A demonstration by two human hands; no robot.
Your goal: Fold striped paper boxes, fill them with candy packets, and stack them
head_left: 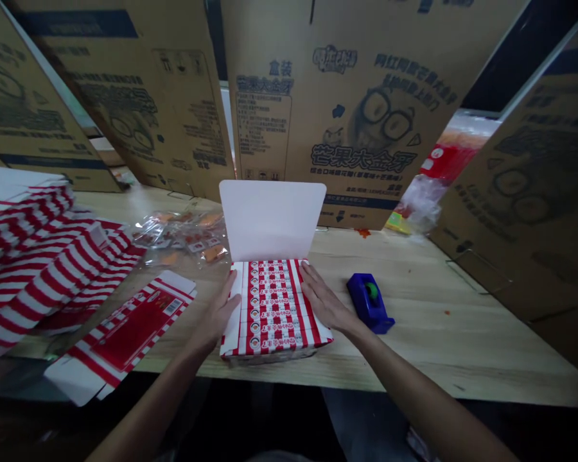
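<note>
A red-and-white striped carton (228, 337) stands at the table's front edge, its white lid (272, 218) raised at the back. Side by side inside it is a row of several slim printed packs (274, 301), their ends facing up. My left hand (221, 308) grips the carton's left side, thumb over the edge. Against the right side presses my right hand (325, 298), fingers stretched along the top edge. The carton is held between both hands. Just right of my right hand is a blue tape dispenser (370, 303) with a green roll.
A flattened striped box (130, 327) overhangs the front edge on the left, beside a pile of striped boxes (43, 256). Clear-wrapped orange items (187, 237) lie behind it. Large brown cardboard boxes (289, 147) line the back and right (525, 212). Plastic bags (419, 202) sit between them.
</note>
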